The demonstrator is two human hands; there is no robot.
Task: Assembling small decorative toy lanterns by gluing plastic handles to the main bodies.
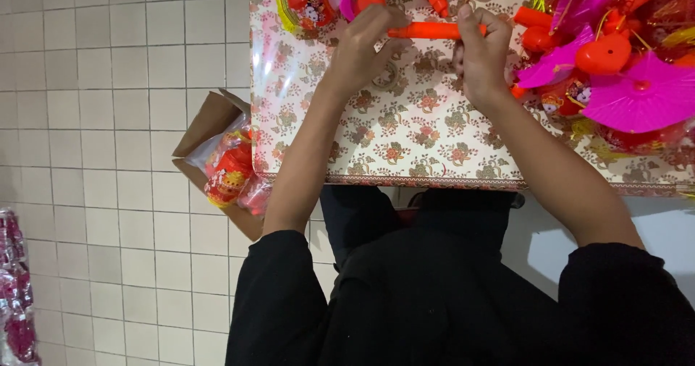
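Orange plastic stick (427,30) lay level above the floral tablecloth (405,131), pinched at its near end by the left hand (362,47) and at its far end by the right hand (481,55). Keeping both pinches firm and the stick level seemed wise, clear of the pink paper fans (641,94) beside it.

A brown cardboard box (210,131) stands open at left centre of the frame, beside the table edge. Inside it lie clear plastic bags (230,169) of red and yellow items. At the lower left edge, a clear packet (14,293) holds pink pieces.
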